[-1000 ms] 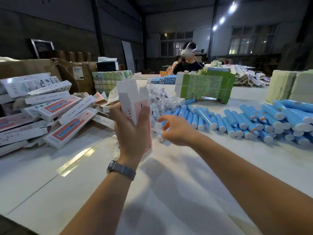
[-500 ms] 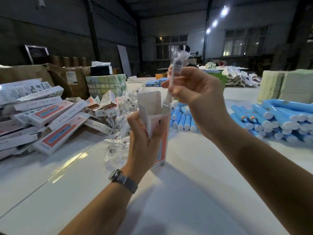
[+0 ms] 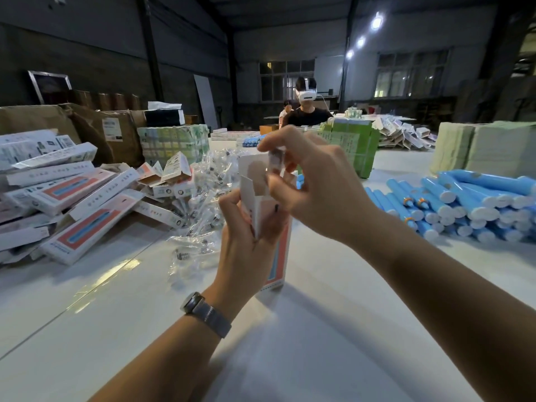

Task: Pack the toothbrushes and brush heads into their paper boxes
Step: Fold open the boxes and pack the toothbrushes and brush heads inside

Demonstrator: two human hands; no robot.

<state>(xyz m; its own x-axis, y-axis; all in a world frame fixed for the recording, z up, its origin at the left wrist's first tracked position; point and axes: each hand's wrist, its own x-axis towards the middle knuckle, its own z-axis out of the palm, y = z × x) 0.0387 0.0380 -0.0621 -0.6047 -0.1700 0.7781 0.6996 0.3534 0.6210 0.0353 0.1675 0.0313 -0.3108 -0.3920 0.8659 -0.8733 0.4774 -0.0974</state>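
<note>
The paper box (image 3: 271, 224) is held upright in the left hand (image 3: 246, 227). The wrapped brush head (image 3: 275, 161), raised half a second ago, is now lowered into its open top, pinched by the right hand (image 3: 316, 184); insertion is probably nearly done.
</note>
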